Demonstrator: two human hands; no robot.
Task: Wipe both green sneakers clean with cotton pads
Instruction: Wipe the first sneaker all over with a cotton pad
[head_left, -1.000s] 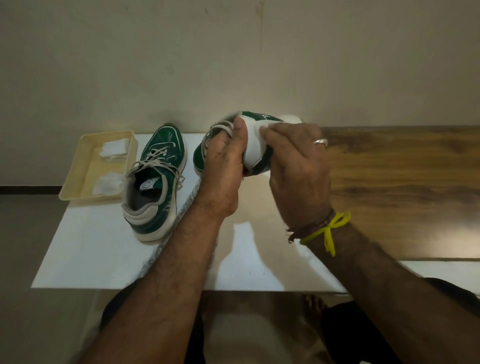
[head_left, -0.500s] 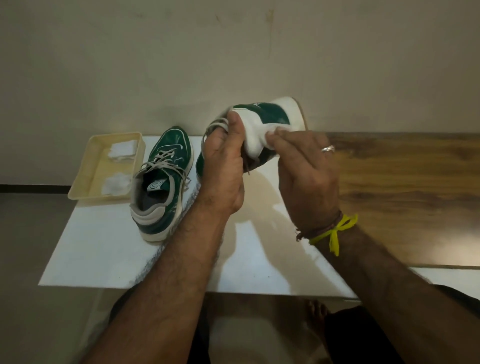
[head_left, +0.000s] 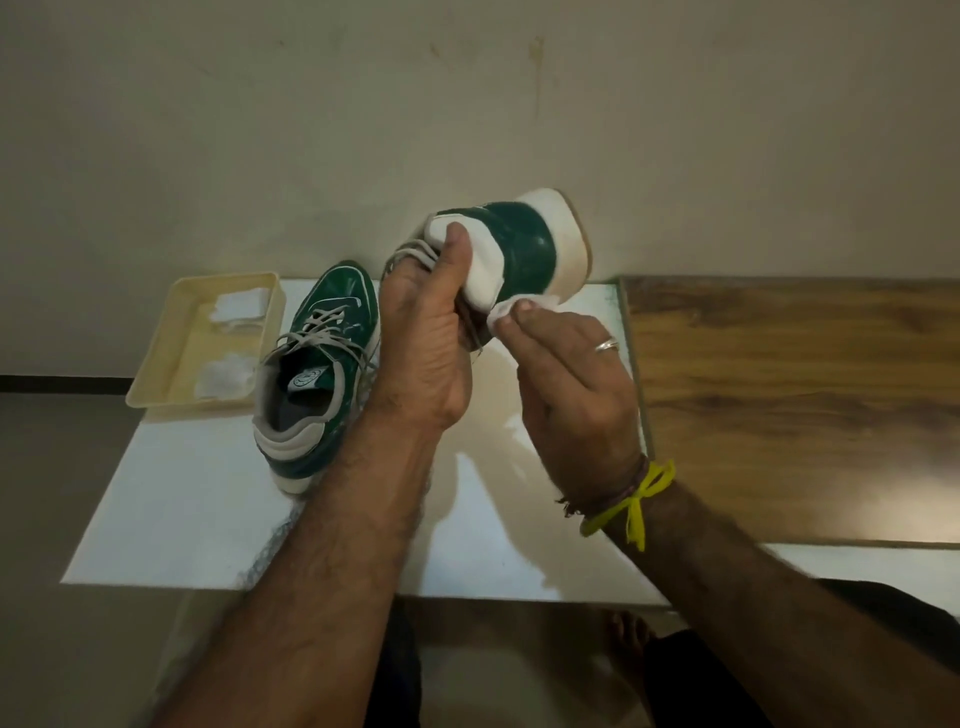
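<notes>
The raised sneaker (head_left: 514, 249) is held up off the surface (head_left: 208, 499), heel end turned up and out — I'd say so the rear panel faces the pad. The left hand (head_left: 431, 343) grips it round the collar, thumb over the white heel tab. The right hand (head_left: 566, 374) pinches a cotton pad (head_left: 511, 307) against the lower edge. The other sneaker (head_left: 317, 374) stands beside a tray (head_left: 156, 384) holding more pads (head_left: 239, 307). The held shoe's toe and laces are mostly hidden behind the left hand — how clean it is, I can't tell.
</notes>
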